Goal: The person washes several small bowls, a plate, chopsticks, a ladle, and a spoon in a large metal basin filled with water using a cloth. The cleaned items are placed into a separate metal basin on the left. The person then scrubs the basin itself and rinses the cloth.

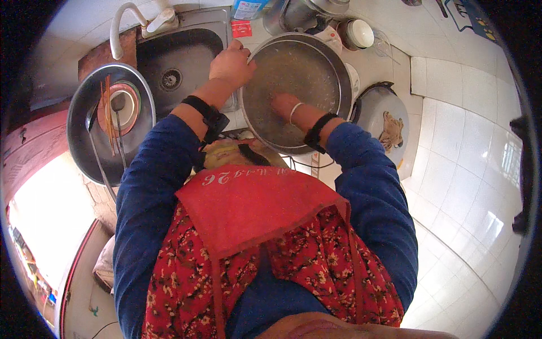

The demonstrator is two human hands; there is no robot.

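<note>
Before me is a large round metal pan (345, 84) with murky, greyish-brown water (296, 63) in it. My left hand (232, 63) grips the pan's rim on the side toward the sink, fingers curled over the edge. Inside the pan, my right hand (284, 105) dips into the water. Its fingertips are under the surface, so whether they hold anything is hidden. A light bracelet (295, 113) circles my right wrist, and a dark strap sits on each forearm.
Left of the pan is a steel sink (190, 46) with a white faucet (163, 23). A dark basin (76, 140) holds bowls (127, 91), chopsticks (108, 123) and long-handled utensils. To the right, a crumpled brown cloth (391, 129) lies on a grey lid (377, 110). A metal pot (281, 17) and stacked bowls (360, 34) stand behind.
</note>
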